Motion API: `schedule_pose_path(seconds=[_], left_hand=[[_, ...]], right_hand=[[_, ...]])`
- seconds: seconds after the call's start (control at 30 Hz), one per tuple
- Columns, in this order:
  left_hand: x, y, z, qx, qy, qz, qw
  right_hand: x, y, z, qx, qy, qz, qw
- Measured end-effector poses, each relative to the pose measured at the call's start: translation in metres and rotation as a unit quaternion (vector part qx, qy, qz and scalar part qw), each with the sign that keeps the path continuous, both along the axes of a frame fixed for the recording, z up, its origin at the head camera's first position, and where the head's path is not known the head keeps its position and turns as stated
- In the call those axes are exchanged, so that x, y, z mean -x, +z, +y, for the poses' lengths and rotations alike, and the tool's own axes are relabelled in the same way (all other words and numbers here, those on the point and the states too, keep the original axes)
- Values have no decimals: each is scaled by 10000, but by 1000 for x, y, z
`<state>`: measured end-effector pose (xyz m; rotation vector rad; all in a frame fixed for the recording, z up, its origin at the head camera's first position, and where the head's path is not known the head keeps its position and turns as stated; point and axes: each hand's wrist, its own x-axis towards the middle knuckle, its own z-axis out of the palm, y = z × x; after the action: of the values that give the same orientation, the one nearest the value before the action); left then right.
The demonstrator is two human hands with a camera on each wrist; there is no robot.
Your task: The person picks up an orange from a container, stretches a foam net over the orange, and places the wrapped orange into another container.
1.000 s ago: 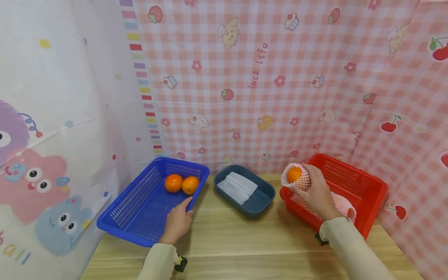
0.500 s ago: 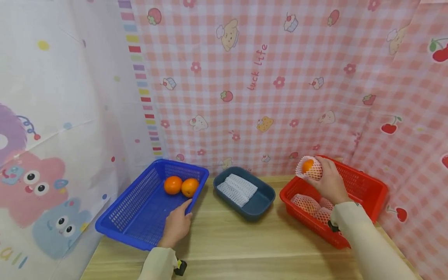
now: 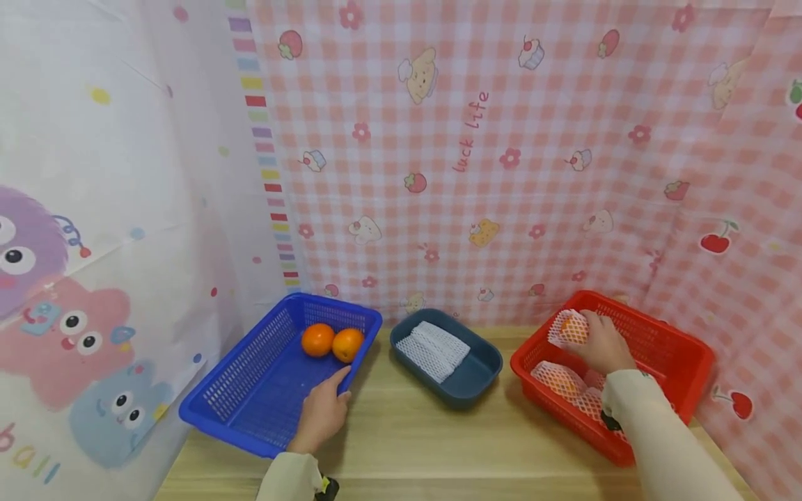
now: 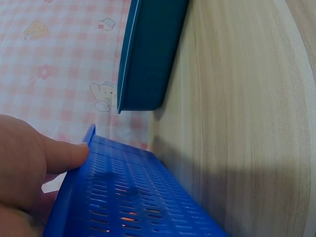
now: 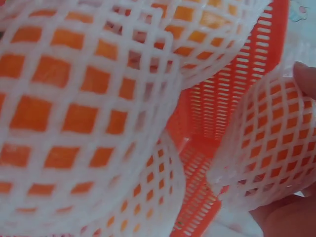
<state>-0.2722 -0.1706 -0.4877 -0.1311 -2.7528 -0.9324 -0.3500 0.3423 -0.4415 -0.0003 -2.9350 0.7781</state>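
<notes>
My right hand (image 3: 604,346) holds an orange in a white foam net sleeve (image 3: 568,329) low over the left part of the red basket (image 3: 679,348). In the right wrist view, thumb and fingers grip the sleeved orange (image 5: 276,143) from the right, and other netted oranges (image 5: 74,113) are close by in the basket. At the blue basket (image 3: 269,379), my left hand (image 3: 322,410) pinches the right rim. The left wrist view has the thumb on the blue rim (image 4: 74,180), with the fingers partly hidden behind it. Two bare oranges (image 3: 318,340) lie at the blue basket's back right.
Between the baskets stands a dark teal tray (image 3: 482,365) with flat white foam net sleeves (image 3: 434,350) in it. All three containers sit on a wooden table (image 3: 432,445). A pink checked cloth (image 3: 438,257) hangs right behind them.
My right hand has carried the netted orange rightward and then down into the red basket's opening. The left hand keeps its place on the blue rim. The head view has shifted slightly.
</notes>
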Motion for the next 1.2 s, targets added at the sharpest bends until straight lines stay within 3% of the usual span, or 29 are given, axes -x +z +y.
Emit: schedule_pose_path(seconds=[0.23,0.43,0.73,1.0,1.2], left_hand=[[-2,-1,2,-54,58,60,10000],[-3,1,1,-92,84,20,9999],[-2,-2,1,-87,117,95,9998],[-2,0,0,-168,147,115,9997],[-2,-1,0,-199,129,49,9997]], right_hand=[[3,-9,7,179,-157,-860,9960],[4,-18,8,386,-280,-1322,9901],[13,-32,13,-493,200,-1203,9913],[10,-31,11,237,122,-1779,9837],[6,-29,9,-51,348,-1824,9826]])
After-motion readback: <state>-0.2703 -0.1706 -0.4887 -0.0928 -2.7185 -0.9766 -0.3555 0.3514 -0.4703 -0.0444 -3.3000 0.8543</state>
